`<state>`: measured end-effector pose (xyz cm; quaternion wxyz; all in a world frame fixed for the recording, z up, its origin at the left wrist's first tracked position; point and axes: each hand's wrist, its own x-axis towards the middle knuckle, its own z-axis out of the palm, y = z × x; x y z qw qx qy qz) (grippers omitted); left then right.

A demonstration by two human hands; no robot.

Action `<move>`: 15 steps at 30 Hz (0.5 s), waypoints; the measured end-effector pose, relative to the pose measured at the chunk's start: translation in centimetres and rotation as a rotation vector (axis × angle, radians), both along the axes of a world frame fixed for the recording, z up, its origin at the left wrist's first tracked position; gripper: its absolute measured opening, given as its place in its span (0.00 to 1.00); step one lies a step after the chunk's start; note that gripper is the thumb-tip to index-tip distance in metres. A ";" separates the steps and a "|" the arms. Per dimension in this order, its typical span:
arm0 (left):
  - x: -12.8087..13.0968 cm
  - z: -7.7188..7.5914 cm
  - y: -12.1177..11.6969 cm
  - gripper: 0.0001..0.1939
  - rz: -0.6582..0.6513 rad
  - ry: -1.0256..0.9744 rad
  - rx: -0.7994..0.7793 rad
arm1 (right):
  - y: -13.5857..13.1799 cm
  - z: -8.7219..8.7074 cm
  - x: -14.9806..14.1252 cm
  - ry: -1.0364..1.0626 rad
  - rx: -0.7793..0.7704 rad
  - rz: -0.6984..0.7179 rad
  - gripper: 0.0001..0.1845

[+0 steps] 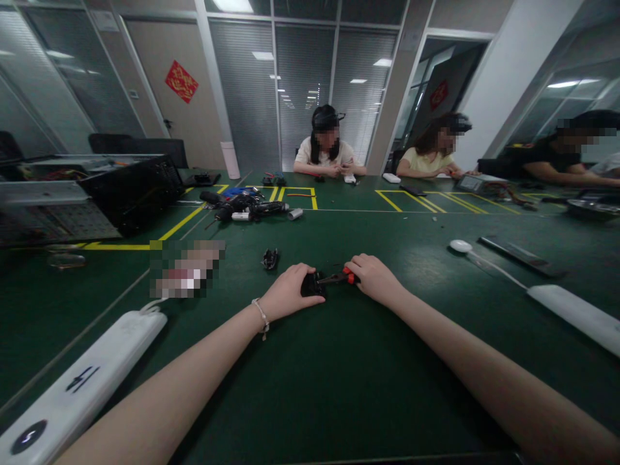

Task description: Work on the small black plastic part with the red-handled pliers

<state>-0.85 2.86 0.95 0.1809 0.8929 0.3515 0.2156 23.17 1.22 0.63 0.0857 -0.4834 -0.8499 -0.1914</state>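
Observation:
My left hand (290, 292) is closed around a small black part (314, 284), pressing it against the green tabletop; its exact kind is hard to make out. Red-handled pliers (339, 278) are gripped in my right hand (374, 279), their dark jaws reaching left onto the black part. The fingers of the right hand wrap round the red handles, which are partly hidden. Beyond my left hand, apart from it, lies another small black piece (270, 259) with an uneven shape.
An open computer case (140, 194) stands at the far left. Tools and cables (247, 205) are heaped farther back. White power strips lie at left (92, 381) and right (576, 313), near a white mouse-shaped object (460, 246). Several people sit across the green table (310, 400).

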 end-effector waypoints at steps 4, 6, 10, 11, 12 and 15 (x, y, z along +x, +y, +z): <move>0.1 0.0 0.0 0.28 0.000 0.007 0.006 | -0.1 0.1 0.0 0.001 -0.001 0.000 0.17; 0.1 0.1 -0.1 0.28 -0.001 0.009 0.001 | -0.1 0.2 0.0 0.005 -0.004 -0.001 0.17; 0.0 0.1 -0.1 0.28 0.000 0.008 0.000 | -0.1 0.2 0.0 0.014 -0.005 -0.004 0.18; 0.0 0.1 -0.1 0.28 0.002 0.007 -0.002 | -0.1 0.2 -0.1 0.013 -0.004 -0.005 0.17; 0.0 0.1 -0.1 0.28 0.004 0.007 -0.006 | -0.2 0.2 -0.1 0.013 -0.003 -0.005 0.17; 0.0 0.2 -0.1 0.29 0.007 0.008 -0.021 | -0.2 0.2 -0.1 0.012 -0.002 -0.006 0.17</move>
